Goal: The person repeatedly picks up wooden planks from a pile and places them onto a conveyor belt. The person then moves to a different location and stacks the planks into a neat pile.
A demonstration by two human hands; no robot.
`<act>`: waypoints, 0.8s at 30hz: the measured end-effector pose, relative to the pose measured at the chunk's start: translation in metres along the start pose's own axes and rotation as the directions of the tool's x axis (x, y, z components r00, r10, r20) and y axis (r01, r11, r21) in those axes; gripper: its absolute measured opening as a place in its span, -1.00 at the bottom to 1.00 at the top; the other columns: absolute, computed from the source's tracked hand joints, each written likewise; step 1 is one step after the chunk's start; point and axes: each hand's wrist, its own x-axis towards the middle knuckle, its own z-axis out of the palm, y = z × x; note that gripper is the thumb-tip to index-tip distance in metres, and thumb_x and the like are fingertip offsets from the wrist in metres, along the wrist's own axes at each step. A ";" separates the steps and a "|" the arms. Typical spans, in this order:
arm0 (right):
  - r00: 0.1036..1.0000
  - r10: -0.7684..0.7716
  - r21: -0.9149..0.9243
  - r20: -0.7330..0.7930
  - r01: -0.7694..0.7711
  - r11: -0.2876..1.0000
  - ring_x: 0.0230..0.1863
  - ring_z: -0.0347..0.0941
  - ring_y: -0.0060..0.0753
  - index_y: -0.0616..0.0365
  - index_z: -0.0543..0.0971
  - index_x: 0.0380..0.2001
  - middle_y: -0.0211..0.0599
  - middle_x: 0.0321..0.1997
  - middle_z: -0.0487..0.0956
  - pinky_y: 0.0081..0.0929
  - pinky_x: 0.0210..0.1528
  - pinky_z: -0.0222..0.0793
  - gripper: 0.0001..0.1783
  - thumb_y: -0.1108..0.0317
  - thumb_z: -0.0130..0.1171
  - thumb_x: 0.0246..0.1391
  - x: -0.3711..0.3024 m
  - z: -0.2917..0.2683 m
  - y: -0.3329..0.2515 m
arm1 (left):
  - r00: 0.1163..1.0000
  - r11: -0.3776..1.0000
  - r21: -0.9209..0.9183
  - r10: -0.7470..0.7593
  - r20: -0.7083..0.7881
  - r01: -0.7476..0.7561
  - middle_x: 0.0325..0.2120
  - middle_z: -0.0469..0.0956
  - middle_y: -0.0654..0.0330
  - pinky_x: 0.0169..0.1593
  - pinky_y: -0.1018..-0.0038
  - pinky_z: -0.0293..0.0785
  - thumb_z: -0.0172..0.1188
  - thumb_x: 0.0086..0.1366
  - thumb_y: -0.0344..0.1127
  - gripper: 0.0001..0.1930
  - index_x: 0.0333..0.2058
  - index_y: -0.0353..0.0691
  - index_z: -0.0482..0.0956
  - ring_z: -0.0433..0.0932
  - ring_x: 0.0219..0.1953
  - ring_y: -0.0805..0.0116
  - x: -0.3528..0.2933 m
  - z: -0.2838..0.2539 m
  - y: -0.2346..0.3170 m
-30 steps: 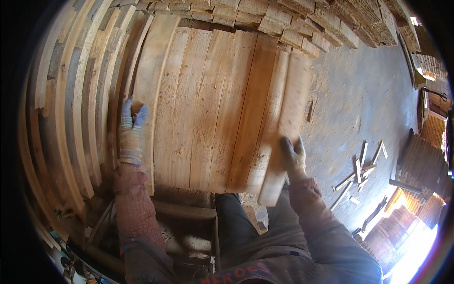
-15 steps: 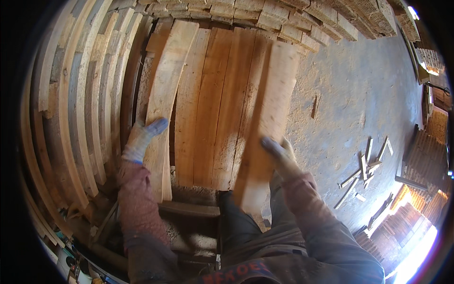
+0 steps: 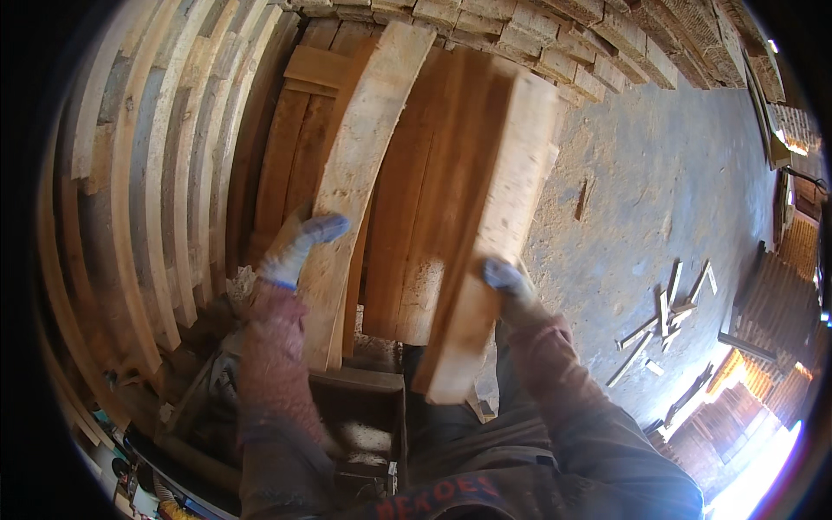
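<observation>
My gloved left hand (image 3: 305,249) grips a long pale wooden board (image 3: 362,147) by its left edge, thumb over the top face. The board is lifted and tilted above a layer of planks. My right hand (image 3: 510,282), also gloved, grips a second board (image 3: 511,191) on its right side; that board is tipped on edge and smeared by motion. Between the two lie reddish-brown planks (image 3: 416,225) side by side. More brown planks (image 3: 290,156) show left of the first board. The fingers under both boards are hidden.
Rows of stacked lumber (image 3: 165,173) stand along the left, and more timber (image 3: 537,35) is piled at the far side. On the grey concrete floor (image 3: 659,191) at right lie sawdust and a heap of wood offcuts (image 3: 672,312). A wooden frame (image 3: 360,379) sits near my legs.
The left board has moved right with my left hand, uncovering brown planks on its left. The right board has tipped more onto its edge, its near end shifting slightly toward me.
</observation>
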 end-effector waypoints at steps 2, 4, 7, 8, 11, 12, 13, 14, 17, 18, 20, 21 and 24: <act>0.997 0.019 -0.069 -0.074 -0.024 0.997 -0.23 0.49 -0.48 0.25 0.41 0.28 -0.39 -0.17 0.60 -0.54 -0.09 0.44 -0.23 0.21 0.43 0.02 0.025 0.005 0.011 | 0.986 0.985 0.154 0.057 0.157 -0.081 0.15 0.51 -0.22 0.26 0.24 0.60 0.27 0.43 -0.21 -0.30 0.35 -0.47 0.18 0.59 0.18 0.09 -0.005 -0.001 -0.001; 1.000 0.021 -0.081 -0.014 -0.022 0.996 -0.20 0.51 -0.46 0.23 0.36 0.32 -0.36 -0.13 0.61 -0.54 -0.09 0.47 -0.22 0.23 0.43 0.08 0.038 -0.018 0.023 | 0.973 0.933 0.354 -0.014 0.230 -0.070 0.27 0.25 -0.45 0.37 0.00 0.42 0.12 0.52 -0.23 -0.31 0.44 -0.34 0.00 0.40 0.30 -0.18 -0.004 0.070 0.011; 0.988 0.037 -0.051 0.147 -0.030 0.998 -0.16 0.56 -0.44 0.17 0.26 0.40 -0.32 -0.07 0.63 -0.50 -0.05 0.53 -0.19 0.31 0.39 0.14 0.063 -0.027 0.041 | 0.869 0.946 -0.300 0.045 0.492 0.121 0.31 0.20 -0.52 0.43 -0.06 0.33 -0.08 0.60 -0.22 -0.40 0.43 -0.40 -0.01 0.33 0.36 -0.27 -0.003 0.061 -0.019; 0.985 0.052 -0.075 0.164 -0.040 0.996 -0.16 0.56 -0.43 0.14 0.20 0.45 -0.31 -0.07 0.63 -0.48 -0.05 0.55 -0.15 0.35 0.37 0.16 0.073 -0.022 0.039 | 0.833 0.931 -0.350 0.113 0.542 0.102 0.29 0.27 -0.48 0.43 -0.01 0.36 -0.15 0.62 -0.20 -0.44 0.39 -0.49 0.08 0.36 0.35 -0.23 0.000 0.057 -0.028; 0.975 0.173 0.171 0.140 -0.196 0.965 -0.13 0.58 -0.42 -0.14 -0.14 0.59 -0.28 -0.04 0.62 -0.42 -0.03 0.59 0.14 0.54 0.35 0.13 0.095 -0.058 0.050 | 0.887 0.991 0.136 -0.052 0.459 -0.012 0.26 0.32 -0.48 0.41 0.03 0.40 -0.23 0.64 -0.17 -0.43 0.37 -0.58 0.12 0.38 0.34 -0.21 0.018 0.090 -0.011; 0.982 0.128 0.164 0.138 -0.150 0.975 -0.12 0.59 -0.42 -0.18 -0.17 0.59 -0.26 0.00 0.62 -0.42 -0.03 0.59 0.18 0.58 0.35 0.11 0.096 -0.050 0.050 | 0.929 0.927 0.373 -0.100 0.357 -0.043 0.25 0.32 -0.49 0.40 0.03 0.41 -0.23 0.64 -0.16 -0.42 0.38 -0.57 0.09 0.39 0.33 -0.22 0.011 0.102 0.001; 0.979 0.097 0.050 0.181 -0.107 0.993 -0.04 0.58 -0.38 0.03 0.15 0.43 -0.28 0.00 0.63 -0.39 0.02 0.59 -0.11 0.46 0.37 0.10 0.092 -0.049 0.043 | 0.865 1.000 -0.013 0.024 0.502 -0.020 0.25 0.36 -0.41 0.37 0.09 0.45 -0.14 0.61 -0.19 -0.42 0.42 -0.46 0.06 0.43 0.31 -0.12 0.008 0.098 -0.010; 0.967 0.077 -0.059 0.243 -0.064 0.996 0.03 0.58 -0.34 0.24 0.48 0.27 -0.30 0.00 0.65 -0.36 0.06 0.58 -0.33 0.33 0.39 0.09 0.088 -0.041 0.038 | 0.800 0.919 -0.393 0.212 0.561 0.032 0.25 0.39 -0.32 0.35 0.16 0.49 -0.04 0.58 -0.21 -0.39 0.45 -0.36 0.04 0.47 0.28 -0.02 0.000 0.088 -0.027; 0.986 0.082 -0.217 0.145 -0.049 0.975 0.12 0.49 -0.22 -0.09 0.02 0.52 -0.16 0.12 0.52 -0.27 0.15 0.52 0.21 0.33 0.53 -0.12 0.063 -0.011 -0.011 | 0.975 0.931 -0.326 0.203 0.095 -0.162 0.20 0.43 -0.06 0.06 0.35 0.66 0.35 0.29 -0.34 -0.03 0.52 -0.11 -0.09 0.56 0.08 0.30 -0.030 0.137 -0.065; 0.986 0.056 -0.338 0.157 0.001 0.941 0.20 0.43 -0.13 -0.09 -0.04 0.56 -0.09 0.17 0.46 -0.21 0.22 0.47 0.35 0.23 0.61 -0.24 0.057 0.013 -0.036 | 0.976 0.923 -0.318 0.195 -0.093 -0.215 0.18 0.44 0.03 -0.03 0.41 0.72 0.49 0.19 -0.38 0.11 0.54 -0.02 -0.13 0.58 0.01 0.40 -0.042 0.153 -0.081; 0.986 0.060 -0.628 0.156 0.052 0.777 0.32 0.32 0.03 -0.07 -0.09 0.58 0.05 0.26 0.36 -0.15 0.33 0.37 0.54 0.06 0.69 -0.42 0.056 0.052 -0.066 | 0.752 0.777 0.091 0.628 -0.200 -0.623 0.15 0.45 0.01 -0.04 0.47 0.73 0.43 0.19 -0.52 0.09 0.53 -0.02 -0.14 0.60 -0.05 0.32 -0.045 0.162 -0.137; 0.987 -0.018 -0.837 0.157 0.143 0.529 0.35 0.28 0.15 -0.06 -0.06 0.58 0.16 0.29 0.31 -0.11 0.38 0.30 0.56 -0.03 0.70 -0.47 0.062 0.058 -0.078 | 0.470 0.444 0.597 0.874 -0.124 -0.668 0.12 0.45 0.00 0.00 0.47 0.74 0.32 0.27 -0.61 0.01 0.53 -0.02 -0.12 0.61 -0.06 0.24 -0.042 0.177 -0.136; 0.988 -0.095 -0.970 0.122 0.099 -0.221 0.44 0.11 0.39 -0.17 -0.05 0.58 0.31 0.38 0.23 0.11 0.43 0.16 0.57 -0.27 0.64 -0.47 0.084 0.081 -0.104 | 0.601 0.895 -0.115 0.189 -0.776 -0.430 0.19 0.38 -0.05 0.12 0.25 0.63 0.35 0.29 -0.38 -0.03 0.51 -0.14 -0.12 0.48 0.08 0.14 -0.046 0.252 -0.078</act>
